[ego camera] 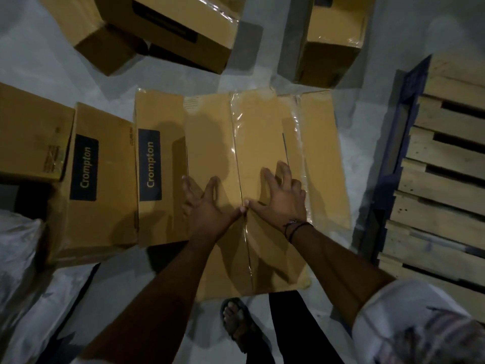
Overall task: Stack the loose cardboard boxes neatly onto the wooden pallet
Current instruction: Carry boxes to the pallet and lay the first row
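Pressing flat on top of the big box with the left hand and the right hand, fingers spread wide and straight, holding nothing, thumbs meeting at the taped seam. Lay on the grey floor beside the wooden pallet on the right, not on it. Sat tight against another box on the left. Had a far left box and a far right box past its far end, and a sandalled foot at the near end. Ran long-ways away from the foot, seam too.

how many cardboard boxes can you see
5: centre box, left box beside it, far-left box, top-left box, top-right box. Others may be out of frame.
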The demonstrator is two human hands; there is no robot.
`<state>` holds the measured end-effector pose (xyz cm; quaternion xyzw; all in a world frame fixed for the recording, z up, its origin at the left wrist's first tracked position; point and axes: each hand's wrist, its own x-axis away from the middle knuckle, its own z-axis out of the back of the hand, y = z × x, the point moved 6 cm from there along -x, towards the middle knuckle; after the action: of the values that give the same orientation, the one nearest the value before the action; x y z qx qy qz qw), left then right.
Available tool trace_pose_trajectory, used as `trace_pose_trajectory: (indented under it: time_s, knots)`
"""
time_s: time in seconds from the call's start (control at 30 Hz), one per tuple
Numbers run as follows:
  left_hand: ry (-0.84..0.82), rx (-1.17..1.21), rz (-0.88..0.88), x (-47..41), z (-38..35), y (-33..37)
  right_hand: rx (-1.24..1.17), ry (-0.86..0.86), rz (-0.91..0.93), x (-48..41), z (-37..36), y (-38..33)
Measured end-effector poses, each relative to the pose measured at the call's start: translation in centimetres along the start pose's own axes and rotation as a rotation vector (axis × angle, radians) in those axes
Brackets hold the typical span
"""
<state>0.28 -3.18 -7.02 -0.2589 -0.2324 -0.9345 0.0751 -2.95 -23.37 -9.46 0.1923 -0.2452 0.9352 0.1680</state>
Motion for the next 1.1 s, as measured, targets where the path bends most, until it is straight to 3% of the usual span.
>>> trace_pose_trajectory:
  time_s: [0.27, 0.53, 0.77, 1.1]
  knots:
    - [0.005, 0.035, -0.004, 7.3, -1.9, 0.9, 0.071, 0.167, -0.112, 8.2, 3.5, 2.8]
    - [-0.038, -0.110, -0.259, 16.1, -6.3, 7.1, -0.043, 0.241, -0.348, 20.5, 5.4, 11.5]
    - [-0.117, -0.121, -0.508, 23.7, -14.7, 13.2, -0.049, 0.372, -0.565, 30.5, 6.1, 22.2]
    - [-0.276, -0.086, -0.562, 32.8, -30.9, 18.1, 0.063, 0.390, -0.602, 38.3, 5.1, 39.8]
